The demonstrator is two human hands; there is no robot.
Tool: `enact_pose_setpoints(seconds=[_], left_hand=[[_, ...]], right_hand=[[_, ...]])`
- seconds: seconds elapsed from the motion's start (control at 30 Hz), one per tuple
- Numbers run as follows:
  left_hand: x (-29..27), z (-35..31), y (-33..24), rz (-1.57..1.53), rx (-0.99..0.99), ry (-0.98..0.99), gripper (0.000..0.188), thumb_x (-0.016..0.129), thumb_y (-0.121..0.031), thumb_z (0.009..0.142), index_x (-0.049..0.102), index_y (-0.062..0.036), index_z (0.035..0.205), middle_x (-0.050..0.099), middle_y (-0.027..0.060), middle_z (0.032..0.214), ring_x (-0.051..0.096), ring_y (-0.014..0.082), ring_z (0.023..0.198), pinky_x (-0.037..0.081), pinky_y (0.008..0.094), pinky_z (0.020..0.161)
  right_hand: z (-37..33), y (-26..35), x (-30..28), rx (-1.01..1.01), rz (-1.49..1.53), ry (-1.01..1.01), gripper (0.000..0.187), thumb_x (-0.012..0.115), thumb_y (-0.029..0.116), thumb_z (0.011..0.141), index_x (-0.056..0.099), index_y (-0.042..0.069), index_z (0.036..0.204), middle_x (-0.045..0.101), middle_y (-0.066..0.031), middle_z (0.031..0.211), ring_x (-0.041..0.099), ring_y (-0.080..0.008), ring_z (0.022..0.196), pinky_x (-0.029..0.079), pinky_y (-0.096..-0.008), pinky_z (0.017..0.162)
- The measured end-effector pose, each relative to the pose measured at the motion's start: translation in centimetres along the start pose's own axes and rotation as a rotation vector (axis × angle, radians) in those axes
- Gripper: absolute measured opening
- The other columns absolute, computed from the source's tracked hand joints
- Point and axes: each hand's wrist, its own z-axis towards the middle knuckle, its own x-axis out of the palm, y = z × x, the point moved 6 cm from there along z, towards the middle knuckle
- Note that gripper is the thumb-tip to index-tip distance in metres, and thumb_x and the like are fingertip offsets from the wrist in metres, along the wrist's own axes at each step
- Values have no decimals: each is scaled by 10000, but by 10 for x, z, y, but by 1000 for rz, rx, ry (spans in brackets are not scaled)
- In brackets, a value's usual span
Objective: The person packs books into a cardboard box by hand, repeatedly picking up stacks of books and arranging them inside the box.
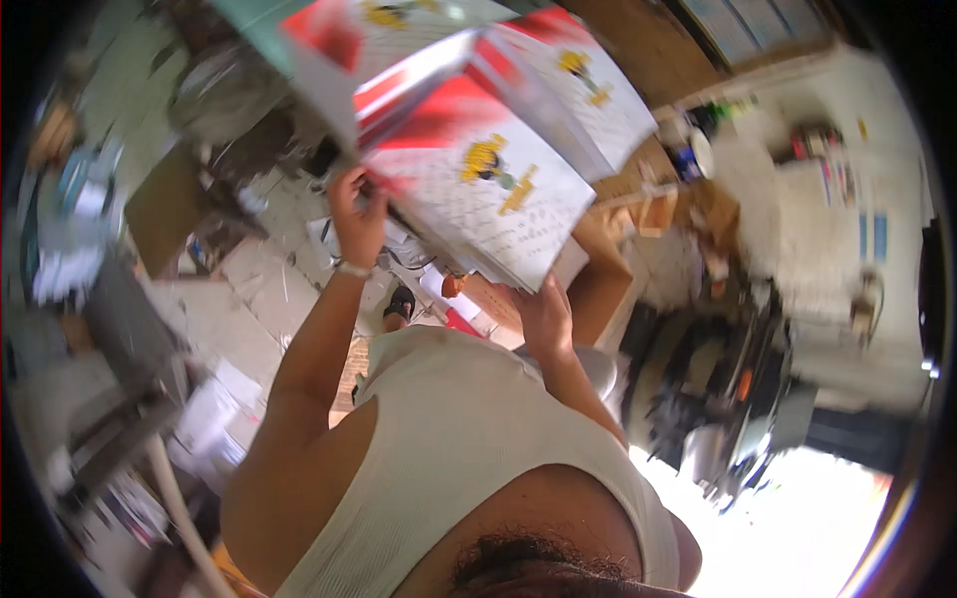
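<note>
A stack of printed paper sheets, red along the far edge and white below with a yellow figure, is tilted in front of me. My left hand is closed at its left edge, fingers curled up by the corner. At the near right corner my right hand grips the stack, its thumb on top and the other fingers hidden underneath. Just beyond lie more sheets of the same print, one pile to the right and another to the left. Some blur softens the picture.
Loose papers and scraps litter the tiled floor. A brown chair-like piece stands at left. Dark machinery occupies the right side, near a bright doorway. A white round container sits at the far right. Cardboard lies beside my right hand.
</note>
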Motion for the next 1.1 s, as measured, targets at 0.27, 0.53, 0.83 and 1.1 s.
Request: enact_pose_setpoints(seconds=[0.27,0.53,0.83,1.1], left_hand=[[6,-28,-17,-468,-494,143,584,467,-473,1014,391,-112,1467,449,185,1509,477,384,1344,343,538,1151],[38,-29,-53,-478,-716,210,792,564,-655,934,389,-121,1492,495,133,1376,448,323,1329,324,504,1151],[49,-29,-54,-445,-744,214,743,611,-532,932,409,-54,1465,466,139,1474,453,306,1341,360,463,1131],[54,-33,-63,-453,-651,128,692,633,-445,934,354,-174,1506,447,139,1489,451,305,1344,375,467,1117]], right_hand=[[-3,17,4,-40,-208,-123,695,567,227,1046,222,-6,1603,494,-104,1460,485,-166,1272,409,-318,1074],[-14,2,1,-151,-523,-189,1028,574,494,1013,-86,-46,1587,127,-301,1653,206,-379,1532,219,-397,1232],[-13,1,9,-54,-654,-125,1080,566,568,988,-81,-64,1579,61,-343,1642,149,-417,1539,188,-403,1245],[-16,9,11,-39,-510,-70,1093,619,485,988,-139,-30,1585,39,-278,1673,44,-316,1567,84,-407,1254]])
